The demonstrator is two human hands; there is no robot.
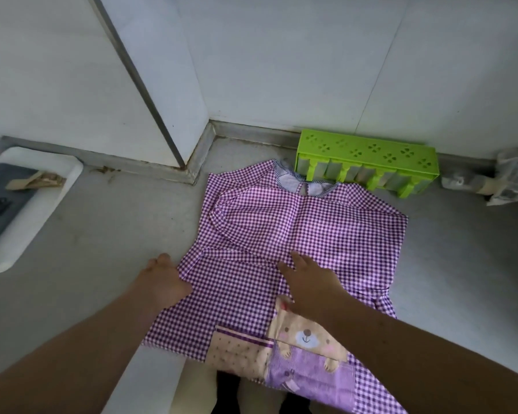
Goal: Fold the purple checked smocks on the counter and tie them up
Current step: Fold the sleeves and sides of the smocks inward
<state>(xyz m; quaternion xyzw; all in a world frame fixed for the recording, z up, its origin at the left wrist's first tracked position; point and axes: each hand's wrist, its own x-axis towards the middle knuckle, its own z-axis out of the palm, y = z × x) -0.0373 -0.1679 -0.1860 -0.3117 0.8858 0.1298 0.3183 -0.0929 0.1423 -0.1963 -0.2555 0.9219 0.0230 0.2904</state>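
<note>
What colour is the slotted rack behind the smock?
Bright green rack, best seen in the head view.

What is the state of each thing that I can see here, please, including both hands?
Purple checked smock: spread flat on the counter, left sleeve folded inward, hem hanging over the edge.
Left hand: grips the smock's left edge.
Right hand: fingers straight, pressing the smock.
Green rack: standing against the wall.

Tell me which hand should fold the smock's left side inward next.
Left, probably. The left hand already grips the purple checked cotton smock at its left edge, while the right hand lies flat mid-garment, pinning it.
</note>
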